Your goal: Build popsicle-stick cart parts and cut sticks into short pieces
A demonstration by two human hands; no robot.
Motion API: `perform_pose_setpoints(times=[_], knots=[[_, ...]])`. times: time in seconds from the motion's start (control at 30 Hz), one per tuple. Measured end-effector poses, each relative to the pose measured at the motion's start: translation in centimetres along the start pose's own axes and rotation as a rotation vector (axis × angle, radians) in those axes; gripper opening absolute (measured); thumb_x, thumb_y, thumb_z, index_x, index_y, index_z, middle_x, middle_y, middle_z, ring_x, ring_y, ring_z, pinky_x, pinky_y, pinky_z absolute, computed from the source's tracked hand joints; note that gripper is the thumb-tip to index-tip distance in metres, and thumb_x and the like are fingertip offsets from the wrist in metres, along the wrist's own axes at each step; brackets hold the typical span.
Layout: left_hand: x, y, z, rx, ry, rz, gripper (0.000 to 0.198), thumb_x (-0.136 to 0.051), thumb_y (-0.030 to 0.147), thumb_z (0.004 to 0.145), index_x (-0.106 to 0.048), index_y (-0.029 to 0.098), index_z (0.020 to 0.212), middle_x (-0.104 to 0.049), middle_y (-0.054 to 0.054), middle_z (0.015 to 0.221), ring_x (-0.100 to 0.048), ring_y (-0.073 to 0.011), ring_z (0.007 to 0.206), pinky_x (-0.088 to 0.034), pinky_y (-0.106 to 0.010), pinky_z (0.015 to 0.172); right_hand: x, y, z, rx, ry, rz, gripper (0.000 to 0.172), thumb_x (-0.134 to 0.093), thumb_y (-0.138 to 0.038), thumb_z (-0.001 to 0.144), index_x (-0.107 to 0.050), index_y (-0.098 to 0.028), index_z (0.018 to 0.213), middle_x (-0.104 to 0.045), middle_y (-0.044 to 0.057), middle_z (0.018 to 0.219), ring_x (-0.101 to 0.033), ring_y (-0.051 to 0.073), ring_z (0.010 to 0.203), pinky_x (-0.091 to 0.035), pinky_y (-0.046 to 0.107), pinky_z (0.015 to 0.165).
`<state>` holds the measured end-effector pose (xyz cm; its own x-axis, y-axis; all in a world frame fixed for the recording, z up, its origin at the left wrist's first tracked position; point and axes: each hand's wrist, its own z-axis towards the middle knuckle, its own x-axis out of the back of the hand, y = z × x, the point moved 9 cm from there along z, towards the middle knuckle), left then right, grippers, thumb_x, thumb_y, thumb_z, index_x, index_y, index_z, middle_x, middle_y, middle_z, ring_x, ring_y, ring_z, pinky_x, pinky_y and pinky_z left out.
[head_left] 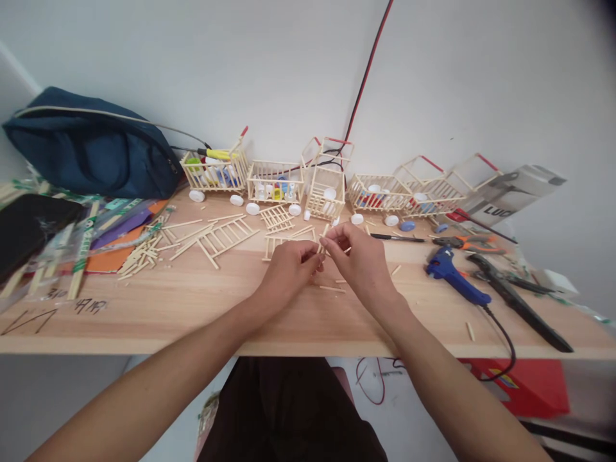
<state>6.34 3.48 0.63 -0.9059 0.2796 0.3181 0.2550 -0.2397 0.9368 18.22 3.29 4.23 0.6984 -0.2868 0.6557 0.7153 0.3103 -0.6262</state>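
My left hand [291, 268] and my right hand [359, 260] meet just above the middle of the table, fingertips pinched together. A short pale wooden stick [325, 232] stands up between the fingertips of both; its lower end is hidden by the fingers. Behind my left hand lies a stick frame [272, 247], partly covered. Further left are a ladder-like stick frame [228, 239] and a small grid panel [276, 219]. A loose stick [333, 289] lies below my hands.
Several stick-built carts [276, 183] with white or blue wheels stand along the wall. Cut sticks [142, 256] are heaped left, near a phone [36, 228] and a blue bag [96, 147]. Right are a blue glue gun [455, 276], orange-handled pliers [474, 244] and a long black tool [522, 305].
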Motion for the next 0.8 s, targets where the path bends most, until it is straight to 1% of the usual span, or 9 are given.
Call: perform_pose_setpoints(times=[0.1, 0.2, 0.37, 0.53, 0.63, 0.7, 0.8], knots=[[0.2, 0.4, -0.1, -0.01, 0.013, 0.029, 0.026, -0.053, 0.021, 0.084, -0.055, 0.015, 0.059, -0.052, 0.004, 0.055, -0.045, -0.0097, 0.055, -0.031, -0.023, 0.056, 0.0, 0.0, 0.1, -0.002, 0.015, -0.013, 0.009, -0.061, -0.026, 0.083, -0.06, -0.019, 0.077, -0.065, 0.0, 0.07, -0.057, 0.013, 0.061, -0.041, 0.027, 0.061], [0.3, 0.7, 0.0, -0.017, 0.002, -0.005, 0.027, -0.052, 0.023, 0.086, -0.054, 0.015, 0.06, -0.053, 0.003, 0.057, -0.046, -0.0101, 0.056, -0.032, -0.024, 0.057, 0.3, 0.0, 0.2, 0.009, 0.023, -0.013, 0.01, -0.059, -0.026, 0.084, -0.059, -0.019, 0.077, -0.064, 0.0, 0.068, -0.053, 0.012, 0.059, -0.039, 0.025, 0.059], [0.2, 0.5, 0.2, -0.027, -0.012, 0.009, 0.029, -0.049, 0.025, 0.086, -0.052, 0.016, 0.059, -0.05, 0.003, 0.055, -0.044, -0.0106, 0.056, -0.031, -0.025, 0.057, 0.4, 0.1, 0.2, 0.013, 0.021, -0.008, 0.013, -0.056, -0.027, 0.085, -0.059, -0.019, 0.076, -0.062, -0.001, 0.066, -0.051, 0.012, 0.058, -0.037, 0.025, 0.059], [0.8, 0.7, -0.2, -0.069, 0.088, 0.161, 0.028, -0.049, 0.023, 0.086, -0.047, 0.016, 0.059, -0.047, 0.004, 0.056, -0.043, -0.0108, 0.058, -0.028, -0.026, 0.059, -0.1, 0.6, 0.2, -0.057, 0.038, 0.065, 0.014, -0.056, -0.029, 0.085, -0.062, -0.019, 0.077, -0.063, 0.0, 0.066, -0.053, 0.012, 0.057, -0.038, 0.024, 0.058], [1.1, 1.1, -0.3, -0.096, 0.126, 0.222, 0.03, -0.049, 0.024, 0.087, -0.045, 0.017, 0.059, -0.044, 0.004, 0.055, -0.04, -0.0104, 0.057, -0.026, -0.026, 0.058, -0.6, 0.6, 0.1, -0.081, 0.026, 0.063, 0.021, -0.054, -0.03, 0.086, -0.061, -0.019, 0.07, -0.059, -0.001, 0.059, -0.052, 0.012, 0.055, -0.037, 0.025, 0.058], [1.2, 1.1, -0.3, -0.097, 0.137, 0.227, 0.031, -0.049, 0.024, 0.087, -0.043, 0.017, 0.058, -0.043, 0.004, 0.054, -0.039, -0.0101, 0.056, -0.026, -0.026, 0.058, -0.8, 0.6, 0.0, -0.084, 0.026, 0.056, 0.025, -0.053, -0.03, 0.087, -0.06, -0.019, 0.067, -0.057, -0.002, 0.057, -0.051, 0.012, 0.055, -0.036, 0.025, 0.058], [1.2, 0.9, -0.2, -0.074, 0.122, 0.176, 0.033, -0.05, 0.026, 0.087, -0.044, 0.016, 0.056, -0.044, 0.004, 0.052, -0.04, -0.0101, 0.056, -0.026, -0.025, 0.057, -0.8, 0.6, -0.2, -0.097, 0.059, 0.105, 0.022, -0.052, -0.028, 0.086, -0.059, -0.019, 0.067, -0.057, -0.002, 0.058, -0.05, 0.011, 0.055, -0.036, 0.025, 0.057]])
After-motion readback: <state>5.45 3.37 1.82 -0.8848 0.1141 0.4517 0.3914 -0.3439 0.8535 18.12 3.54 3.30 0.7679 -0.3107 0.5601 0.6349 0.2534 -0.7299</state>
